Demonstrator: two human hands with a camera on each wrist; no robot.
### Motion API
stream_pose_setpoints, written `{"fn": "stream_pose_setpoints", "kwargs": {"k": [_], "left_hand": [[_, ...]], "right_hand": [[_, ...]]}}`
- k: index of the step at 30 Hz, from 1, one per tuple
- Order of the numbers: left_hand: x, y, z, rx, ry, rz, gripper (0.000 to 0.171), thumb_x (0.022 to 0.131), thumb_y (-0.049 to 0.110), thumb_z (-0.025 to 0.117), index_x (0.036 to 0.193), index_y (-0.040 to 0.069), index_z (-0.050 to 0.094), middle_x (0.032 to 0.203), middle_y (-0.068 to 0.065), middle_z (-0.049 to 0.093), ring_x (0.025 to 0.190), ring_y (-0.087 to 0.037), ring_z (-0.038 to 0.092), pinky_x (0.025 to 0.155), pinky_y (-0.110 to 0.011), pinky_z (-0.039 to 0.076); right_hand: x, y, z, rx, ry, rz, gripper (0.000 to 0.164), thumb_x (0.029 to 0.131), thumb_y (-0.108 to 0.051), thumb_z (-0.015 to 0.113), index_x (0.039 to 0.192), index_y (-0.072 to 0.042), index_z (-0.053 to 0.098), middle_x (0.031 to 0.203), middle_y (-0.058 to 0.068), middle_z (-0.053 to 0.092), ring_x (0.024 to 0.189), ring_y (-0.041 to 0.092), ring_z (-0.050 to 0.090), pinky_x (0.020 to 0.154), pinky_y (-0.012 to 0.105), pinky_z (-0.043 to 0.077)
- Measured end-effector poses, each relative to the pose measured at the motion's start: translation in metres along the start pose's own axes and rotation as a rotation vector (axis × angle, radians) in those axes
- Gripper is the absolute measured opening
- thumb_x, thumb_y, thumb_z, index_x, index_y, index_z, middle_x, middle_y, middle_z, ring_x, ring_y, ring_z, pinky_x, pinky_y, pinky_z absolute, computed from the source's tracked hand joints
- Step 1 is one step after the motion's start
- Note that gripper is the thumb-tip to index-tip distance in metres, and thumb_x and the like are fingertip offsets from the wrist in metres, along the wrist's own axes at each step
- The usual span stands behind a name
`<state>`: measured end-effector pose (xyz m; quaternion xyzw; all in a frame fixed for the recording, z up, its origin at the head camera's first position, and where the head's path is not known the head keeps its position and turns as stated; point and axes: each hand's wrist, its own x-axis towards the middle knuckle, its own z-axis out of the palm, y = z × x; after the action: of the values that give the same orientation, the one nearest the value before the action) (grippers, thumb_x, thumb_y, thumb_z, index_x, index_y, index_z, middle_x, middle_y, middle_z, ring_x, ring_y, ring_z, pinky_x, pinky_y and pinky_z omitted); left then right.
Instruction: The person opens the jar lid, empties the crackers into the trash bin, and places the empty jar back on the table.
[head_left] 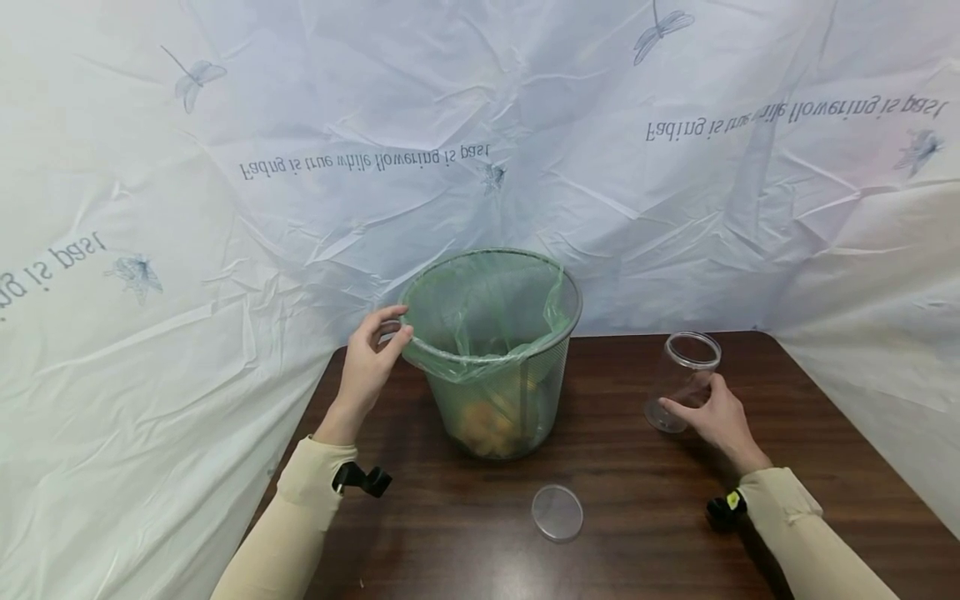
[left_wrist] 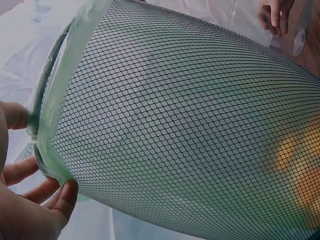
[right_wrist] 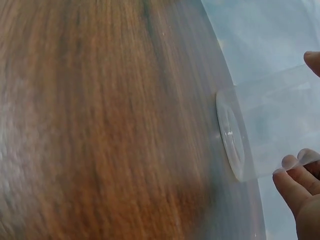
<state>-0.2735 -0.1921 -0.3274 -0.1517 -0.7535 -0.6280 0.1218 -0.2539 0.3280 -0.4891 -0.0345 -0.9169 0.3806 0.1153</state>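
Note:
A mesh wastebasket (head_left: 555,392) with a thin green bin liner (head_left: 465,367) folded over its rim stands on the table. At the rim's left side, my left hand (head_left: 363,367) holds the edge and liner between thumb and fingers; the left wrist view shows those fingertips (left_wrist: 67,197) on the liner's fold. Blurred yellow-orange things (left_wrist: 287,152) show through the mesh at the bottom. Farther right, my right hand (head_left: 722,421) grips a clear plastic jar (head_left: 670,385), upright with its mouth uncovered. Thumb and fingers are on opposite sides of the jar, whose base meets the tabletop in the right wrist view.
A round clear lid (head_left: 557,513) lies flat on the dark wooden table (head_left: 465,533), in front of the wastebasket. White printed sheeting (head_left: 360,92) hangs behind the table and along both sides. Each wrist wears a black strap.

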Motion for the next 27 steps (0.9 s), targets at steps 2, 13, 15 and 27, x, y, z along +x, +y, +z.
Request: {"fn": "stream_pose_setpoints", "kwargs": {"k": [2,13,15,27], "left_hand": [[0.0,0.0,0.0,0.004,-0.001,0.0,0.046,0.097,0.019,0.062,0.135,-0.002,0.051,0.137,-0.011,0.047,0.117,-0.021,0.049,0.103,-0.046,0.038],[-0.001,0.007,0.002,0.009,-0.005,-0.021,0.044,0.097,0.01,0.06,0.137,-0.005,0.049,0.14,-0.018,0.043,0.118,-0.024,0.048,0.104,-0.047,0.038],[-0.003,0.014,0.003,0.013,-0.008,-0.026,0.044,0.097,0.009,0.059,0.137,-0.007,0.048,0.14,-0.02,0.042,0.118,-0.026,0.047,0.103,-0.046,0.038],[-0.001,0.002,-0.002,0.033,-0.024,0.001,0.046,0.098,0.021,0.061,0.136,-0.002,0.05,0.139,-0.012,0.045,0.12,-0.024,0.048,0.104,-0.047,0.039]], "right_hand": [[0.0,0.0,0.0,-0.004,0.0,0.0,0.072,0.082,-0.048,0.076,0.122,0.001,0.041,0.114,0.022,0.055,0.105,0.044,0.056,0.081,0.057,0.046],[0.0,-0.003,-0.006,0.012,-0.003,-0.021,0.068,0.083,-0.047,0.075,0.121,-0.001,0.043,0.113,0.021,0.056,0.105,0.041,0.055,0.079,0.055,0.046],[0.001,-0.003,-0.008,0.01,0.0,-0.022,0.069,0.083,-0.047,0.075,0.123,0.0,0.042,0.115,0.021,0.054,0.106,0.041,0.054,0.078,0.055,0.045],[0.015,-0.034,-0.04,0.037,0.119,-0.153,0.081,0.084,-0.035,0.076,0.146,-0.001,0.036,0.138,0.029,0.044,0.125,0.049,0.041,0.095,0.065,0.032]]}}
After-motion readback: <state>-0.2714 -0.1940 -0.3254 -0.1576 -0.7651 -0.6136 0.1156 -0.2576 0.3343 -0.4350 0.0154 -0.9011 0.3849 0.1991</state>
